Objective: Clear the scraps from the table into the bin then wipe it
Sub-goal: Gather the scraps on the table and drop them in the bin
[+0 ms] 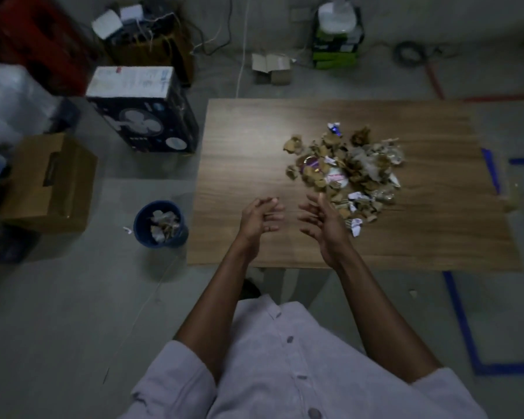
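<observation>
A pile of scraps (345, 170), brown card bits, crumpled white paper and shiny wrappers, lies on the right half of the wooden table (239, 146). My left hand (259, 217) hovers over the table's near part with fingers loosely bent, holding nothing. My right hand (322, 220) is just right of it, palm facing left, fingers spread and empty, touching the pile's near edge. A blue bin (139, 228) stands on the floor left of the table with several scraps inside.
A dark fan box (142, 116) stands by the table's far left corner. An open cardboard box (49, 182) sits further left. More boxes, cables and a green carton line the back wall. Blue tape (463, 322) marks the floor at right.
</observation>
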Demonstrator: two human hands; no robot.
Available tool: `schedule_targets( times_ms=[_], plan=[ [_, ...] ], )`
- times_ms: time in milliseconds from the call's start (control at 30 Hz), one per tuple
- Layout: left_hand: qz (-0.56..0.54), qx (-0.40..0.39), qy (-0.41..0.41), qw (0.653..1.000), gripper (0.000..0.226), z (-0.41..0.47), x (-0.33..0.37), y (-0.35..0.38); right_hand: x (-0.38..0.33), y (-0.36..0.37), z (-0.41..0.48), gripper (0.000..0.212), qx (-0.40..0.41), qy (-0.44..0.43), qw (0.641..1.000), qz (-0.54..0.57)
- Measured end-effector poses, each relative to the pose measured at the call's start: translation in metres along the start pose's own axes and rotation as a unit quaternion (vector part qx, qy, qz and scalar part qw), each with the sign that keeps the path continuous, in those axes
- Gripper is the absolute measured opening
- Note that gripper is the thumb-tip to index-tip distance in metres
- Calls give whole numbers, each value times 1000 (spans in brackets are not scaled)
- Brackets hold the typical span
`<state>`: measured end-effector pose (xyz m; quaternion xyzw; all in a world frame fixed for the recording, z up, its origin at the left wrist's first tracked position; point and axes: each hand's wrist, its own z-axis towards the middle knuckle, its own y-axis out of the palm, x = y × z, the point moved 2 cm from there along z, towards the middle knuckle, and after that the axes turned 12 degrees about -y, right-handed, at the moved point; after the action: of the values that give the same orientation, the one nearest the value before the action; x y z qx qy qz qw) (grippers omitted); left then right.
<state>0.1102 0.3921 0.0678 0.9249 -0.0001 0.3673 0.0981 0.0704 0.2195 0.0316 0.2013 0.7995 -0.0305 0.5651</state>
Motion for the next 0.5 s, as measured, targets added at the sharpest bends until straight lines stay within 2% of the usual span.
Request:
schedule_targets(
  times_ms=[100, 167, 233, 333, 400, 500],
  plan=[
    [73, 20, -28, 997, 19, 13, -19, 30, 2, -34, -3, 32, 82, -65, 992, -69],
    [148, 33, -23, 988, 18, 26, -34, 39, 14, -54, 0, 42, 113, -106, 963, -220],
    [209, 25, -24, 977, 16, 42, -51, 56, 29, -74, 8, 65, 132, -92, 915, -371],
    [233, -2, -61, 971, 11, 60, -69, 83, 38, -98, 11, 89, 106, -81, 874, -468],
    [223, -15, -103, 969, 14, 72, -78, 101, 42, -117, 14, 92, 71, -98, 850, -513],
    [216, -44, -149, 964, 17, 88, -88, 124, 55, -133, 17, 84, 31, -101, 816, -569]
  ],
)
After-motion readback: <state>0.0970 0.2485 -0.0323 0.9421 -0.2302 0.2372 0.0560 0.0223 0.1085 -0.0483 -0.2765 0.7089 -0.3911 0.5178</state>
